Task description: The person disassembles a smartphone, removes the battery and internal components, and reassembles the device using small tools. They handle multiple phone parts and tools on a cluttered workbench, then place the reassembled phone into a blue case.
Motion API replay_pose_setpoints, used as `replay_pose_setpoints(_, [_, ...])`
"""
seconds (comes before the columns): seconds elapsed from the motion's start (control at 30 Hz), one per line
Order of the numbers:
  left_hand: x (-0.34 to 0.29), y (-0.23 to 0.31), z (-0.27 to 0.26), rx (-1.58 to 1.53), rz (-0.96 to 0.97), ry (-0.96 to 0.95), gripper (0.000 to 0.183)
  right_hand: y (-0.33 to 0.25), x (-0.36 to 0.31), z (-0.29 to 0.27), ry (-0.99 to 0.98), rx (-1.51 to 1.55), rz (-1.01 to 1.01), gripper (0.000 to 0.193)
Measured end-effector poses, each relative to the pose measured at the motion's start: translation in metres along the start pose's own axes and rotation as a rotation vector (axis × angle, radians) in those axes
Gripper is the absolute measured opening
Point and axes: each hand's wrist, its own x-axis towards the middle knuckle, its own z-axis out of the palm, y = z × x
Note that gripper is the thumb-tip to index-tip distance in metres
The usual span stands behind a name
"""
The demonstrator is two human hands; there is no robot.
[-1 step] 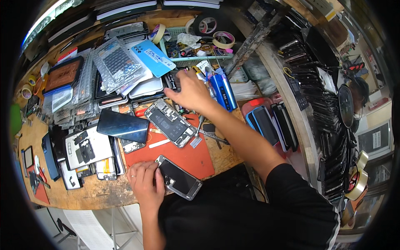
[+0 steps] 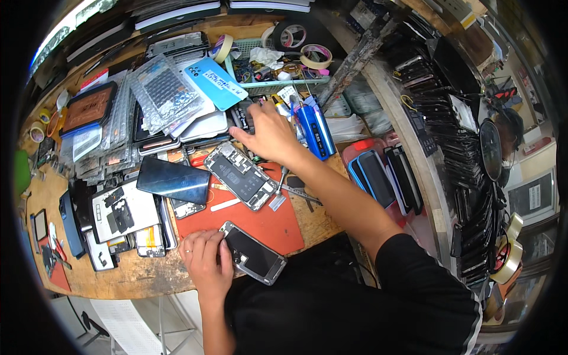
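My left hand [image 2: 207,257] lies at the near edge of the orange-red mat, fingers curled and thumb pressed to the left edge of a phone screen panel [image 2: 253,253] with a grey rim. Farther away, my right hand [image 2: 269,133] reaches over a cluster of small tools and dark parts [image 2: 241,115]. Its thumb stands apart from the fingers, and nothing shows between them; the fingertips are partly hidden. Between the hands lies an opened phone body [image 2: 239,176], its battery and circuit board exposed. A screwdriver [image 2: 281,177] rests beside it on the mat [image 2: 284,225].
A dark glossy phone [image 2: 173,179] lies left of the opened one. Bubble-wrapped parts [image 2: 165,92] and a blue card [image 2: 216,83] top a pile behind. A green basket [image 2: 284,86] holds tape rolls and scraps. Blue devices [image 2: 315,131] stand right of my right hand, near a wooden post [image 2: 361,56].
My right hand's fingers have shifted slightly over the small tools. The left hand and the phone screen panel stay in place.
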Motion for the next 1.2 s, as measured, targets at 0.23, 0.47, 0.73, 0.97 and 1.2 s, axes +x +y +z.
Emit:
replay_pose_setpoints(0.23, [0.005,-0.001,0.001,0.000,0.002,-0.009,0.017,0.069,0.018,-0.072,0.224,0.146,-0.009,0.025])
replay_pose_setpoints(0.47, [0.005,-0.001,0.002,-0.008,-0.016,-0.016,0.017,0.071,-0.026,-0.056,-0.134,-0.073,-0.068,0.039])
replay_pose_setpoints(0.73, [0.005,-0.002,0.000,0.007,-0.020,-0.017,0.017,0.074,-0.033,-0.086,0.139,0.188,-0.087,0.016])
replay_pose_setpoints(0.97, [0.006,-0.001,0.001,-0.009,-0.026,-0.028,0.018,0.066,-0.110,-0.084,-0.178,-0.159,-0.124,0.015])
replay_pose_setpoints(1.2, [0.006,0.000,-0.003,-0.026,-0.029,0.022,0.017,0.072,-0.114,-0.068,-0.175,0.028,-0.130,0.017])
